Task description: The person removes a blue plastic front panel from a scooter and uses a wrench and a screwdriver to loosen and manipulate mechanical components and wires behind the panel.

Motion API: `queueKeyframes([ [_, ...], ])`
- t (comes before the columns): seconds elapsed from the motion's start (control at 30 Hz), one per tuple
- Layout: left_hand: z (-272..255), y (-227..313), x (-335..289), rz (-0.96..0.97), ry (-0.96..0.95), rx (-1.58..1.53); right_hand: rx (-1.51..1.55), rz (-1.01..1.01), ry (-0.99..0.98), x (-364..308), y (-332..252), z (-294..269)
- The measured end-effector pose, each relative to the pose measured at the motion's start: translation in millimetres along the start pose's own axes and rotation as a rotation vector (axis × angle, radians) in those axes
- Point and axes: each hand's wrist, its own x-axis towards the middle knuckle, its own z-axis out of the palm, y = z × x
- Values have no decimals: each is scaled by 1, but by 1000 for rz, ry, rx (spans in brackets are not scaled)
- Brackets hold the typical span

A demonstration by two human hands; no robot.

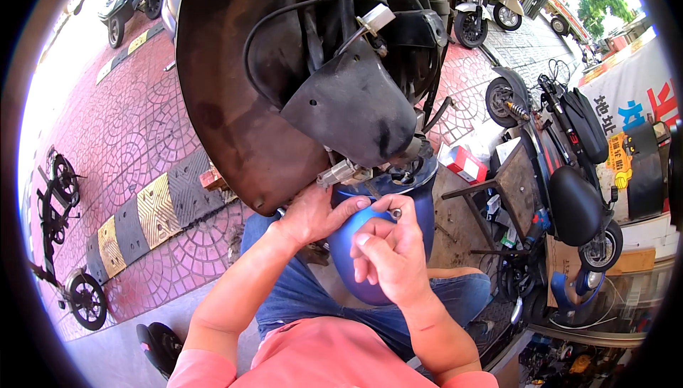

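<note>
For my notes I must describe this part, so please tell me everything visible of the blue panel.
The blue panel is a smooth, rounded shell that looks like glossy painted plastic, narrowing to a more purple lower end. It sits between the legs in jeans, below the dark flap in the picture. The left grip and right grip partly cover it; whether they touch it is unclear.

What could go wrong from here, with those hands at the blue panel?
What looks like a small metal piece at the right hand could drop. The exposed black cable loop might snag. The blue panel, so close to the left hand too, could get scratched.
</note>
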Motion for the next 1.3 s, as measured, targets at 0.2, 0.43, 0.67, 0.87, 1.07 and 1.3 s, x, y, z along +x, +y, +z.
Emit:
queueKeyframes([
  [0.2, 7, -9, 2, 71, 45, 45, -62, -61, -84, -9, 34, 27],
  [0.43, 8, -14, 4, 39, 3, -40, -217, -197, -109, -2, 61, 47],
  [0.67, -10, 15, 6, -90, -94, -180, -395, -297, -133, 7, 73, 66],
  [0.87, 5, -31, -15, 395, 130, 172, -548, -445, -95, 24, 89, 80],
  [1.07, 22, -55, -14, 501, 331, 374, -539, -478, -14, 32, 75, 80],
  [1.3, 8, -22, 0, 223, 260, 118, -402, -507, 111, 28, 62, 74],
])
